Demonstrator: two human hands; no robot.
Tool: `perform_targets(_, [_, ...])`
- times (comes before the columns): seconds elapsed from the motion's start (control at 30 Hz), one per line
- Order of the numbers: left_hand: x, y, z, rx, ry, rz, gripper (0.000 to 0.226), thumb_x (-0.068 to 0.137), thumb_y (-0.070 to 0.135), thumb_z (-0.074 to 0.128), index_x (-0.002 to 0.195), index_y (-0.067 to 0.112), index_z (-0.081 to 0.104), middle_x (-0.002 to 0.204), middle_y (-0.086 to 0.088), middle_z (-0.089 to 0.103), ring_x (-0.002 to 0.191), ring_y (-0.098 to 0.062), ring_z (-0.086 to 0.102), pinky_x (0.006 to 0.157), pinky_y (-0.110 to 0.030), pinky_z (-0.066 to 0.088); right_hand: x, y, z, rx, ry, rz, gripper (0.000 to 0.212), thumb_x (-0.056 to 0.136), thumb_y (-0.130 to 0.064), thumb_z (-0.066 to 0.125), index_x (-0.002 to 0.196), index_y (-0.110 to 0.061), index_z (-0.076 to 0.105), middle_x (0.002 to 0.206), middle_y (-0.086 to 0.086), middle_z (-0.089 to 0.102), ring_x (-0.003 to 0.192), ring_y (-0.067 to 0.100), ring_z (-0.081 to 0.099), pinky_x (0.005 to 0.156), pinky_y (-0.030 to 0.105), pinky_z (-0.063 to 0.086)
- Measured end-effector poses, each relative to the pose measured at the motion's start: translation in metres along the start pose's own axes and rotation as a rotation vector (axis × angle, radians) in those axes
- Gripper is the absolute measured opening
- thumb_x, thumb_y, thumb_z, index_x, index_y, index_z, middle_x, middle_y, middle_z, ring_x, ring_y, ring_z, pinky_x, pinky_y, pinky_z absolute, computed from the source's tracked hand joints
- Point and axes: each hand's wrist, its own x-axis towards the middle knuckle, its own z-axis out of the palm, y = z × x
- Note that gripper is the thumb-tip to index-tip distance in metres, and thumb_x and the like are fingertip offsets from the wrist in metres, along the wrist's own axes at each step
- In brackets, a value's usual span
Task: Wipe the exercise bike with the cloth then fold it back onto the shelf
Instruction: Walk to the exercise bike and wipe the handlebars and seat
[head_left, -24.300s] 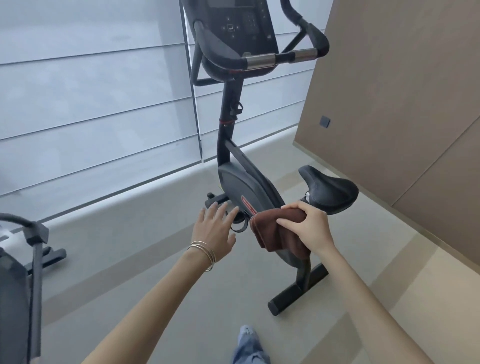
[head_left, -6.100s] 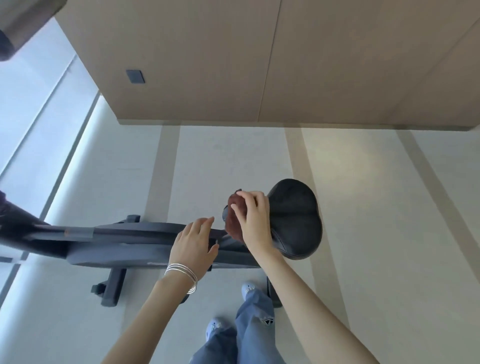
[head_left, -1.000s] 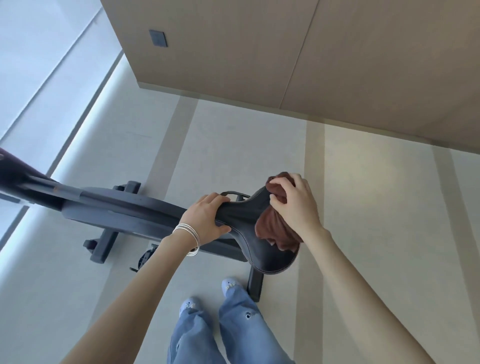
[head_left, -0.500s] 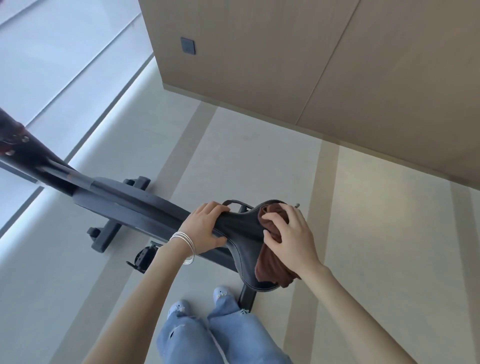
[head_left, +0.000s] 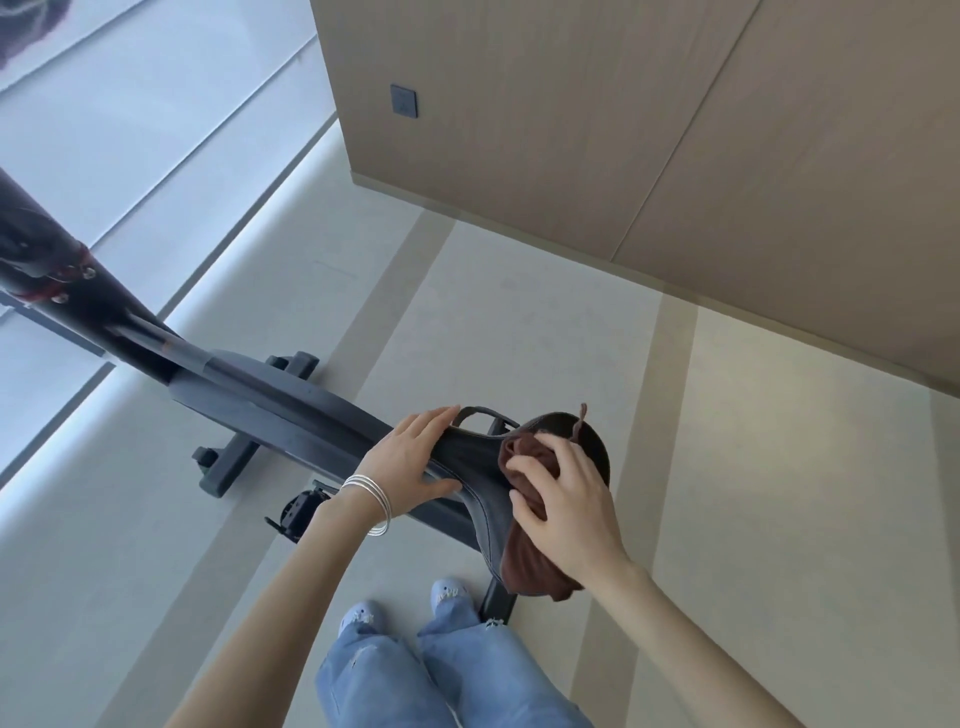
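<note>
Fingers (head_left: 563, 467) of my right hand (head_left: 566, 512) curl into the brown cloth (head_left: 530, 566) and bunch it against the broad part of the saddle (head_left: 470, 462). The cloth's lower end hangs off the near edge. Over the last second this hand has slid from the far rim of the seat toward me, so I judge the saddle is almost wiped and the folding still lies ahead. My left hand (head_left: 410, 457) has eased its grip. Its fingers now lie nearly straight over the saddle nose, with the thumb along the near side. Beyond, the bike frame (head_left: 270, 395) runs left, and its post (head_left: 47, 265) is cut off at the edge. I can't see what the cloth hides of the seat, and the shelf is nowhere in view.
</note>
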Motion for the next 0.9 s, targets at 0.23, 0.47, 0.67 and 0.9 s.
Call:
perform_targets(0.23, [0.0, -0.004, 0.003, -0.006, 0.006, -0.15, 0.091, 0.073, 0.058, 0.066, 0.145, 0.023, 0.022, 0.149, 0.003, 0.033, 0.137, -0.018, 0.03, 0.107, -0.036, 0.037, 0.058, -0.002, 0.006, -0.047, -0.141, -0.007, 0.02, 0.08, -0.036, 0.061, 0.098, -0.027, 0.061, 0.099, 0.002, 0.058, 0.093, 0.022, 0.056, 0.074, 0.032, 0.047])
perform_targets(0.47, [-0.004, -0.006, 0.005, -0.04, 0.022, -0.248, 0.093, 0.066, 0.064, 0.069, 0.14, 0.025, 0.028, 0.144, 0.005, 0.039, 0.129, -0.019, 0.041, 0.1, -0.038, 0.044, 0.054, -0.021, 0.011, -0.055, -0.079, -0.003, 0.017, 0.083, -0.036, 0.059, 0.096, -0.024, 0.062, 0.095, 0.003, 0.058, 0.088, 0.022, 0.055, 0.072, 0.032, 0.049])
perform_targets(0.67, [-0.001, -0.006, 0.005, -0.012, 0.023, -0.25, 0.088, 0.067, 0.062, 0.069, 0.137, 0.025, 0.031, 0.14, 0.005, 0.043, 0.126, -0.019, 0.045, 0.094, -0.039, 0.048, -0.038, -0.008, 0.001, 0.027, 0.001, -0.217, 0.012, 0.083, -0.027, 0.06, 0.094, -0.025, 0.063, 0.107, 0.001, 0.059, 0.102, 0.017, 0.051, 0.086, 0.029, 0.048])
perform_targets(0.9, [-0.005, -0.012, 0.011, -0.128, 0.044, -0.268, 0.099, 0.066, 0.06, 0.071, 0.144, 0.022, 0.023, 0.147, 0.001, 0.034, 0.133, -0.021, 0.037, 0.105, -0.04, 0.041, 0.018, -0.031, 0.011, 0.072, -0.089, -0.19, 0.014, 0.084, -0.029, 0.058, 0.095, -0.021, 0.065, 0.107, 0.003, 0.06, 0.1, 0.02, 0.055, 0.088, 0.033, 0.049])
